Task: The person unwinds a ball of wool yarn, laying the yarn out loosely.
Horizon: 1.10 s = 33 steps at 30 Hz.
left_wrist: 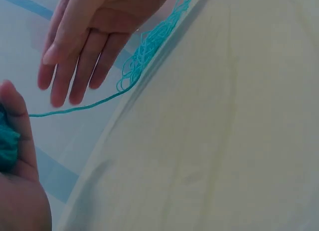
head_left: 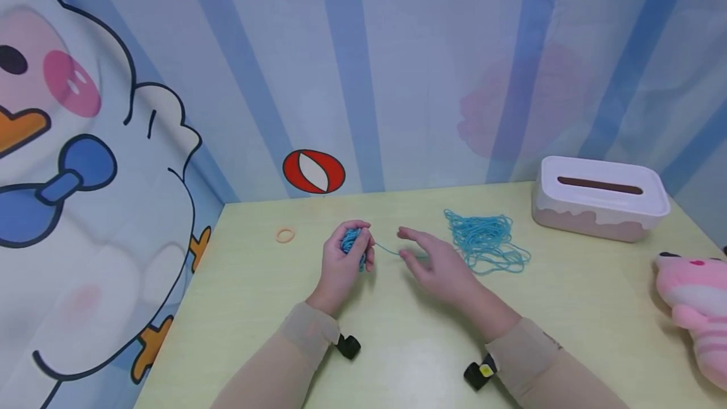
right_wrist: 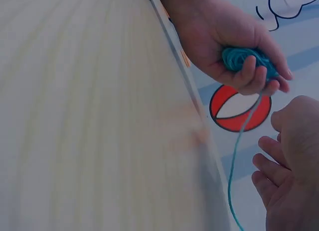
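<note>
My left hand grips a small wound ball of blue yarn, its fingers and thumb curled round it. From the ball a single strand runs toward a loose heap of the same yarn lying on the table to the right. Between ball and heap hovers my right hand, palm turned toward the left hand, fingers spread and fairly straight. In the left wrist view the strand passes below the right fingertips, and nothing is held in that hand.
A peach-coloured ring lies on the pale table left of the hands. At the back right stands a white and pinkish tissue box. A pink plush toy lies at the right edge. Behind the table hangs a printed blue-striped backdrop.
</note>
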Available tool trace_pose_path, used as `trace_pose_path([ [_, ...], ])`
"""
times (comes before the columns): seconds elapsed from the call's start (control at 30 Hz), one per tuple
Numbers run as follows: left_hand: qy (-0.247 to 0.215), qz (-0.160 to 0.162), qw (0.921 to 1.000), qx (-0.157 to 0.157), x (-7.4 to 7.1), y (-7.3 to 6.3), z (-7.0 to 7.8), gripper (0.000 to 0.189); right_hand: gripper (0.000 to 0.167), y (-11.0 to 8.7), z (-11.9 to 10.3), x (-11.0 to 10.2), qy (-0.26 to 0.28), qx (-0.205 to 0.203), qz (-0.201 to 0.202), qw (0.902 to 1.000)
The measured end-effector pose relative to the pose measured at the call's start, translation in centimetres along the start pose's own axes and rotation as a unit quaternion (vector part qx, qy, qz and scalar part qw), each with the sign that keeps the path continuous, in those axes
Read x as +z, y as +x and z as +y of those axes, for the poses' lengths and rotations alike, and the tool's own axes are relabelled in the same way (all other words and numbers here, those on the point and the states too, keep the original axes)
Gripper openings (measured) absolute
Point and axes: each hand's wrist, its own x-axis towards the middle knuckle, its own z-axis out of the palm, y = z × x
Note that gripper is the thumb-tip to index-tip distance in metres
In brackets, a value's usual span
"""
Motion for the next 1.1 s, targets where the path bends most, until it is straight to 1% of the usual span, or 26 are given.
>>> trace_pose_path([
  [0.07, -0.003, -0.005, 1.0000, 0.005, 0.0, 0.0, 0.0, 0.023, 0.053, 0.8, -0.7, 1.3, 0.012, 0.001, -0.021, 0.9997],
  [0.13, -0.008, -0.011, 0.9998, 0.010, 0.0, 0.0, 0.0, 0.024, 0.052, 1.3, -1.1, 2.3, 0.022, 0.010, -0.031, 0.9992],
  [0.2, -0.014, -0.016, 0.9997, 0.013, 0.0, 0.0, -0.1, 0.025, 0.045, 1.7, -1.4, 3.0, 0.028, 0.019, -0.034, 0.9988],
  [0.33, -0.013, -0.009, 0.9998, 0.013, 0.1, -0.1, -0.1, 0.026, 0.026, 1.9, -1.9, 3.2, 0.029, 0.034, -0.011, 0.9989],
  [0.4, -0.007, 0.004, 0.9999, 0.008, 0.1, -0.1, -0.1, 0.027, 0.022, 1.7, -2.1, 2.7, 0.026, 0.041, 0.007, 0.9988],
  [0.47, 0.005, 0.020, 0.9998, 0.002, 0.0, -0.1, -0.1, 0.031, 0.021, 1.4, -2.1, 2.1, 0.023, 0.044, 0.022, 0.9985],
  [0.57, 0.018, 0.033, 0.9993, 0.000, -0.1, -0.1, -0.2, 0.038, 0.020, 0.7, -1.9, 1.0, 0.023, 0.036, 0.041, 0.9982],
  [0.63, 0.020, 0.032, 0.9993, 0.000, -0.2, 0.0, -0.3, 0.039, 0.020, 0.2, -1.7, 0.3, 0.024, 0.030, 0.054, 0.9978],
  [0.8, 0.017, 0.012, 0.9997, -0.012, -0.2, 0.2, -0.5, 0.032, 0.019, -0.9, -1.0, -1.5, 0.027, 0.022, 0.090, 0.9953],
  [0.87, 0.018, 0.004, 0.9997, -0.017, -0.2, 0.2, -0.5, 0.032, 0.017, -1.3, -0.6, -2.2, 0.021, 0.015, 0.109, 0.9938],
  [0.93, 0.016, -0.001, 0.9998, -0.015, -0.2, 0.3, -0.5, 0.032, 0.016, -1.6, -0.2, -2.9, 0.019, 0.008, 0.132, 0.9911],
  [1.0, 0.021, 0.003, 0.9997, -0.014, -0.1, 0.3, -0.5, 0.031, 0.015, -2.0, 0.3, -3.6, 0.017, -0.002, 0.158, 0.9873],
  [1.1, 0.038, 0.020, 0.9990, -0.015, -0.1, 0.2, -0.5, 0.028, 0.013, -2.4, 1.0, -4.5, 0.019, -0.021, 0.197, 0.9801],
])
